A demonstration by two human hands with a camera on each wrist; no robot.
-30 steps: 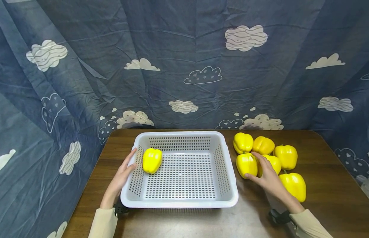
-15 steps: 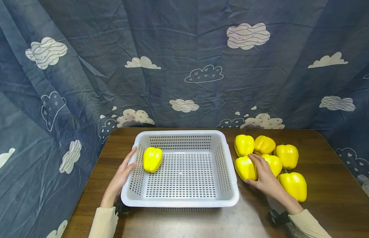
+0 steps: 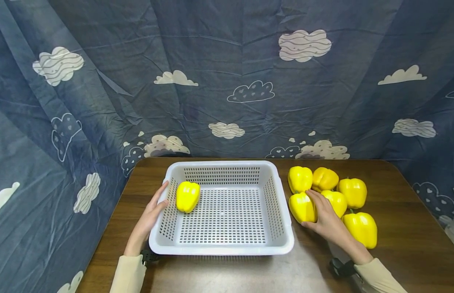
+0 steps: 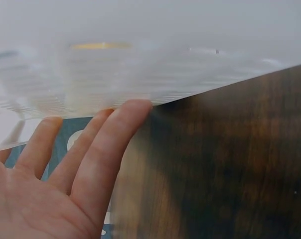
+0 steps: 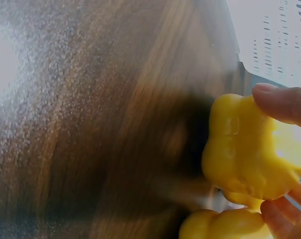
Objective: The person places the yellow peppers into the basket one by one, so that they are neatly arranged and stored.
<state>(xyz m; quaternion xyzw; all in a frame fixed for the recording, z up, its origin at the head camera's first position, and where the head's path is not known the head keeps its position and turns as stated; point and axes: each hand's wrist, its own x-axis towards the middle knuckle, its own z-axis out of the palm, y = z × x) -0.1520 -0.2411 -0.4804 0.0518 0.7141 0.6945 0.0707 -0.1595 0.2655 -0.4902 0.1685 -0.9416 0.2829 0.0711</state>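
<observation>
A yellow bell pepper [image 3: 301,206] is in my right hand [image 3: 331,223], which grips it with the thumb on the near side and the fingers on the far side. The right wrist view shows this bell pepper [image 5: 247,144] between thumb and fingertips, with another pepper close by. My left hand [image 3: 148,217] rests against the left side of a white perforated plastic basket [image 3: 221,250]. In the left wrist view its fingers [image 4: 103,157] lie fairly straight against the outer wall. One yellow bell pepper [image 3: 187,197] lies inside the basket, near its left wall.
Around my right hand several more yellow bell peppers cluster on the brown wooden table [image 3: 399,203], including one at the back [image 3: 300,179] and one at the near right [image 3: 361,228]. A dark blue curtain [image 3: 227,114] with cloud prints hangs behind the table.
My right hand has closed its thumb and fingers around the near-left pepper, which has shifted slightly left and tilted. The left hand and basket have stayed in place.
</observation>
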